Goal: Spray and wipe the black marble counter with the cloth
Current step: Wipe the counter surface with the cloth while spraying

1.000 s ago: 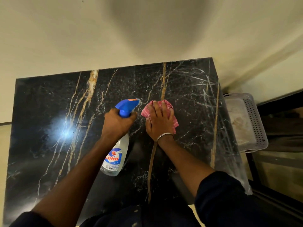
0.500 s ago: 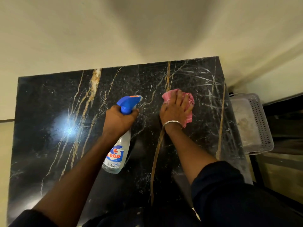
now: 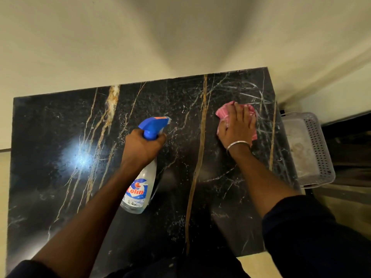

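The black marble counter (image 3: pixel 60 137) with gold and white veins fills the middle of the head view. My left hand (image 3: pixel 140 146) grips the neck of a clear spray bottle (image 3: pixel 140 187) with a blue trigger head, held above the counter's centre, nozzle pointing to the far right. My right hand (image 3: pixel 236 127) presses flat on a crumpled pink cloth (image 3: pixel 224 113) near the counter's far right part. A metal bangle sits on that wrist. Part of the cloth is hidden under the palm.
A white perforated plastic basket (image 3: pixel 319 149) stands just past the counter's right edge. Cream walls meet in a corner behind the counter. A bright light reflection lies on the left part of the marble. Dark furniture shows at the far right.
My right hand has slid the pink cloth away from the bottle, toward the far right of the counter. My left hand with the bottle has stayed about where it was.
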`<state>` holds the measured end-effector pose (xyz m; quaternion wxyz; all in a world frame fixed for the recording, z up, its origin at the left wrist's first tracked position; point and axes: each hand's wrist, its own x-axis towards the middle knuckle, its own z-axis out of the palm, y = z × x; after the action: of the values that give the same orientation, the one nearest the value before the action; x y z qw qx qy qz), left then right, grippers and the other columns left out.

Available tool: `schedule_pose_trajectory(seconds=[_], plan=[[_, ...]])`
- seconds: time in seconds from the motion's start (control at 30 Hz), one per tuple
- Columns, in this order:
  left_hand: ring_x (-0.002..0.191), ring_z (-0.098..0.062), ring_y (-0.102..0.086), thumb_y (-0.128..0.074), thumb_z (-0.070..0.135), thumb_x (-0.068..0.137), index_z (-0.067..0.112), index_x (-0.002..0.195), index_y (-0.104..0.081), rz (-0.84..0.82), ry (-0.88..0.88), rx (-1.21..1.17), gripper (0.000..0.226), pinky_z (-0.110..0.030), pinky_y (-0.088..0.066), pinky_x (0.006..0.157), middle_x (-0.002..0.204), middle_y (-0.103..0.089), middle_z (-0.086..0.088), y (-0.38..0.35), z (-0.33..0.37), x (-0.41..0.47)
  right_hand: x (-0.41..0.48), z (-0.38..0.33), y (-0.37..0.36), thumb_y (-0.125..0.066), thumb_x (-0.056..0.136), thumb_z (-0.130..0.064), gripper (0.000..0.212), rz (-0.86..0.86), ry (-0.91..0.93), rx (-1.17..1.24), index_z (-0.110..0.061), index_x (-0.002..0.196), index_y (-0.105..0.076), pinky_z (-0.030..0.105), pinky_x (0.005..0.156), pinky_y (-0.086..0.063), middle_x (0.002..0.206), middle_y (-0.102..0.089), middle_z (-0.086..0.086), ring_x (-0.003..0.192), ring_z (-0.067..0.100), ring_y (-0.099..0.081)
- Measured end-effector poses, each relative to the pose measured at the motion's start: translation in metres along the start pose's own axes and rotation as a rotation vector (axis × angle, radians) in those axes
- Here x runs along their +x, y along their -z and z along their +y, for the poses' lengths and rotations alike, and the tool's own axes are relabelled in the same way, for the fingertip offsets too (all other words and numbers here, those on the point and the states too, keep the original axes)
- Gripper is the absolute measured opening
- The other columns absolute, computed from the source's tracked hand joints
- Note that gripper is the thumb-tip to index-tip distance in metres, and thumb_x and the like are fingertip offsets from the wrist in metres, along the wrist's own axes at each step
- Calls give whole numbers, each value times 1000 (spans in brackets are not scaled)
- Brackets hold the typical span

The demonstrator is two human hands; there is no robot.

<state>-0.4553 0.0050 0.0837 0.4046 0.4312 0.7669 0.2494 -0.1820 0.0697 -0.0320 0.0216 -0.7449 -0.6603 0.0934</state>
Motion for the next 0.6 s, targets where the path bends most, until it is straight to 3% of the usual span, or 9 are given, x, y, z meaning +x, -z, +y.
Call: schedule_pose_trajectory(seconds=[0.17, 0.3, 0.4, 0.5, 0.6], plan=[[56, -6, -57, -72, 26, 82, 18, 87, -59, 2, -26, -28, 17, -11, -42, 51, 67, -60, 2, -3, 1, 5, 3, -30, -3, -27, 89, -42, 70, 8, -176, 14, -16, 154, -27, 60, 119, -8, 161, -26, 9, 150, 34, -14], [51, -2, -57, -73, 26, 80, 16, 85, -60, 8, -29, -7, 17, -9, -42, 48, 65, -60, 3, -8, -1, 8, 1, -88, -10, -29, 91, -42, 71, -53, 9, 31, -15, 156, -20, 60, 119, -5, 163, -19, 9, 151, 35, -8], [56, -9, -58, -74, 28, 78, 13, 87, -62, 31, 4, 0, 20, -21, -46, 54, 67, -63, -1, -11, 0, 12, 1, -119, -16, -32, 92, -44, 70, -89, 183, -19, -17, 156, -21, 59, 119, -9, 162, -22, 7, 150, 34, -12], [59, -15, -59, -74, 29, 77, 12, 84, -63, 27, 26, 6, 21, -27, -49, 58, 69, -64, -5, -13, 4, 17, 11, -106, -14, -35, 92, -45, 69, -117, 320, -35, -19, 155, -24, 56, 120, -11, 161, -25, 3, 150, 30, -16], [55, -11, -56, -73, 25, 79, 15, 79, -60, -6, 17, 5, 17, -18, -46, 53, 65, -60, -2, -12, 9, 21, 37, -75, -10, -36, 93, -44, 69, -73, 295, -29, -21, 156, -20, 54, 121, -9, 163, -20, 3, 151, 29, -11]])
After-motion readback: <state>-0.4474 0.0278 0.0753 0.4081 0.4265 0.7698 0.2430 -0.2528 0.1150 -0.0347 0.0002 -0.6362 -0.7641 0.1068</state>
